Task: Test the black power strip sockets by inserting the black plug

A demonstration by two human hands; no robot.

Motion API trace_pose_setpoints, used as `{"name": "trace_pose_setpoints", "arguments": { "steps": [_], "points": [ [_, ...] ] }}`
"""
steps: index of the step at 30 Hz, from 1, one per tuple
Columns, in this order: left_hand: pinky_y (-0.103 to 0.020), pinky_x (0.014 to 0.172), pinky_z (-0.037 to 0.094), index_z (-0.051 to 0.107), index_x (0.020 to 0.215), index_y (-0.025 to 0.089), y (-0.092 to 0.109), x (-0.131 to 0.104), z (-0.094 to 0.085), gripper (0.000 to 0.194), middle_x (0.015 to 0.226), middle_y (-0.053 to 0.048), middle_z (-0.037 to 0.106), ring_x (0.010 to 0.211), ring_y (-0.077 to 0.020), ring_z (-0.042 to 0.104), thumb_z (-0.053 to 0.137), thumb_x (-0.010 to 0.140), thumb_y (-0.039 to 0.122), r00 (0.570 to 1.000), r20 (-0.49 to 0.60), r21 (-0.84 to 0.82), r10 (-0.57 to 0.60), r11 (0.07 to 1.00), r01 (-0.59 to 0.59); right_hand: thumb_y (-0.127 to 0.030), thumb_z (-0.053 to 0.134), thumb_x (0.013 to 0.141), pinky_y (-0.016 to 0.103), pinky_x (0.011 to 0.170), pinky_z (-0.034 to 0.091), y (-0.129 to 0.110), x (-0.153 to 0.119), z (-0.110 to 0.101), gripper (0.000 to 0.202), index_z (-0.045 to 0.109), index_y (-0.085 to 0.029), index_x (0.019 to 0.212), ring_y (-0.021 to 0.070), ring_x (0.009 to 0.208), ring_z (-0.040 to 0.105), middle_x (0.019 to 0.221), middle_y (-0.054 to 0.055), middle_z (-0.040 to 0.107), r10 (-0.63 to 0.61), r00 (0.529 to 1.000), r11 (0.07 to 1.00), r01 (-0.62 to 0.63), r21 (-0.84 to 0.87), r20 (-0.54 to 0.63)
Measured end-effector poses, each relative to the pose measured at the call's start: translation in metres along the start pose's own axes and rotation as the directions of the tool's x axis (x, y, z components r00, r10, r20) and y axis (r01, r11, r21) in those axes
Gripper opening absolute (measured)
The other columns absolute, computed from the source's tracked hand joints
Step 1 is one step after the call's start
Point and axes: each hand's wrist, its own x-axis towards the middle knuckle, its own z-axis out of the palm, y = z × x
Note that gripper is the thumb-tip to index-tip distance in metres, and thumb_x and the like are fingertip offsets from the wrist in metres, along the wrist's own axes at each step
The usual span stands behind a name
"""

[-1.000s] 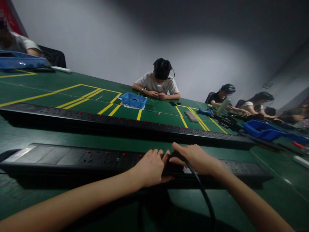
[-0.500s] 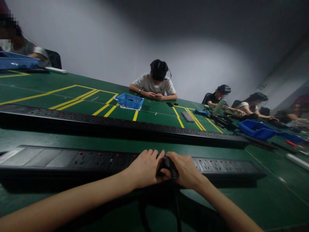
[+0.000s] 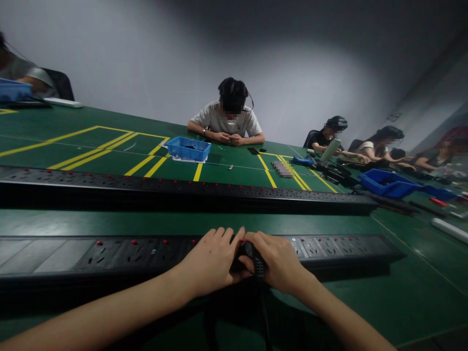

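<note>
A long black power strip (image 3: 164, 251) with red buttons and several sockets lies across the green table in front of me. At its middle, my right hand (image 3: 280, 261) is closed around a black plug (image 3: 249, 249), whose cord (image 3: 262, 307) hangs down toward me. My left hand (image 3: 215, 258) rests over the strip just left of the plug, fingers bent over the strip's top and the thumb against the plug. The plug's prongs and the socket under it are hidden by my hands.
Behind lies a second long black strip (image 3: 204, 193). Farther off are a light blue basket (image 3: 188, 149), a dark blue tray (image 3: 389, 183) and a blurred-out flat object (image 3: 282, 169). A person (image 3: 226, 119) sits opposite; others sit at left and right.
The view has shifted, so the near strip's left part appears lower and farther left. Both hands remain at the plug, with the left wrist a little lower in view.
</note>
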Motion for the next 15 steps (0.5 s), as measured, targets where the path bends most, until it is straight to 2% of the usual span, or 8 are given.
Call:
{"name": "trace_pose_setpoints", "arguments": {
  "steps": [9, 15],
  "points": [
    [-0.042, 0.081, 0.037, 0.032, 0.131, 0.009, 0.0007, 0.0019, -0.0031, 0.069, 0.109, -0.015, 0.054, 0.093, -0.0288, 0.049, 0.047, 0.077, 0.050, 0.999, 0.040, -0.023, -0.004, 1.000, 0.005, -0.037, 0.042, 0.088, 0.028, 0.064, 0.037, 0.0009, -0.0015, 0.0003, 0.028, 0.043, -0.019, 0.110, 0.0183, 0.078, 0.053, 0.087, 0.005, 0.056, 0.019, 0.999, 1.000, -0.020, 0.006, 0.028],
    [-0.042, 0.083, 0.036, 0.031, 0.132, 0.010, 0.0009, 0.0006, -0.0030, 0.069, 0.111, -0.015, 0.053, 0.095, -0.0289, 0.048, 0.046, 0.078, 0.050, 0.999, 0.040, -0.030, -0.008, 1.000, 0.009, -0.036, 0.042, 0.088, 0.028, 0.067, 0.037, 0.0007, -0.0008, 0.0008, 0.028, 0.043, -0.020, 0.111, 0.0187, 0.082, 0.054, 0.090, 0.006, 0.057, 0.014, 1.000, 1.000, -0.014, 0.021, 0.021]
  ]
}}
